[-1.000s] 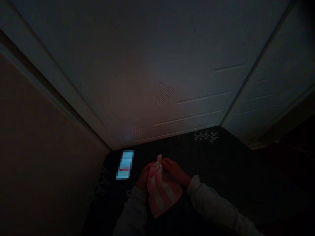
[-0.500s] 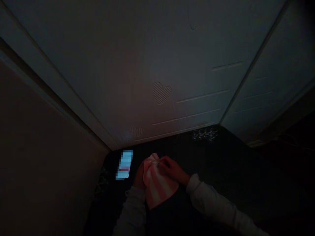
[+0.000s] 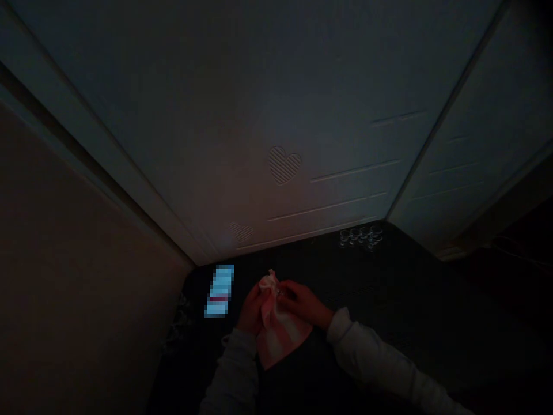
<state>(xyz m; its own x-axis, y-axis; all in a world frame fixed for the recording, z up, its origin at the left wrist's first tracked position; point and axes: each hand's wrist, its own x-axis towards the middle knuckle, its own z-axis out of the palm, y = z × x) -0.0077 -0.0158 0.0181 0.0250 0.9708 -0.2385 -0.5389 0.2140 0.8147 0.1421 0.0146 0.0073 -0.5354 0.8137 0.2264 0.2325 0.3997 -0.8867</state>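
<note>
A pink-and-white striped cloth [image 3: 280,337] hangs bunched at its top between my two hands, over the dark tabletop. My left hand [image 3: 251,311] is closed around the left side of the bunched part. From the right, my right hand [image 3: 305,300] pinches at the fold with its fingers bent. A small clear glass [image 3: 280,292] glints at those fingertips, mostly hidden by the cloth and fingers. Its full shape cannot be made out in the dim light.
Small stemmed glasses [image 3: 360,236] stand in a group at the table's back edge. A lit phone screen [image 3: 219,291], blurred out, is left of my hands. Faint clear outlines [image 3: 177,323] show at the left edge. Behind rises a pale panel [image 3: 285,115] with embossed hearts.
The cloth's top has been gathered tighter, and my left hand has come slightly inward over it. The clear glass shows less than before. My right hand stays in nearly the same place.
</note>
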